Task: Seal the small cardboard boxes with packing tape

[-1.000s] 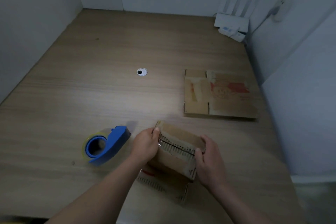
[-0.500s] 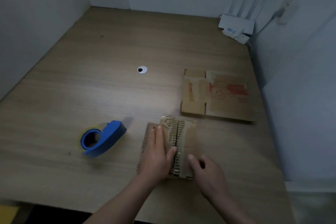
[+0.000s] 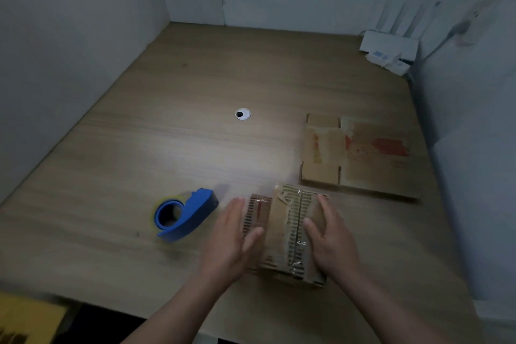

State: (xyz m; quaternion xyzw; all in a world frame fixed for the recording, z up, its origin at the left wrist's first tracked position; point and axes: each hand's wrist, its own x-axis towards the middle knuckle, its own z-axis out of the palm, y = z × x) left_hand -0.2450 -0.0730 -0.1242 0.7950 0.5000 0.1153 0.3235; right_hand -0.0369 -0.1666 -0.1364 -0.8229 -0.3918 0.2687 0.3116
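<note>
View from my head, looking down. The small brown cardboard box printed with dark stripes [image 3: 282,220] sits on the pale wood-grain surface [image 3: 167,134], close to its near edge, between my two hands. My left hand [image 3: 231,243] is released, fingers straight, flat against the box's left side; the blur hides how firmly it touches. My right hand [image 3: 332,243] is also released, palm and straight fingers lying on the top flap to the right of the centre seam [image 3: 299,220]. The flaps meet along that seam. Only scraps of clear tape show on it, so I judge the box closed but unsealed. The blue plastic tape dispenser with its clear roll [image 3: 190,212] lies near the box on the left, in neither hand. A flattened brown cardboard box with red print [image 3: 363,165] lies just beyond, to the right.

Hazards, as I judge them:
- Lifting my left hand for the dispenser leaves one palm holding the box, and the flaps could spring apart.
- A sideways pull while taping could slide the light box towards the near edge.
- New tape laid over the old scraps may wrinkle or bond poorly.
</note>
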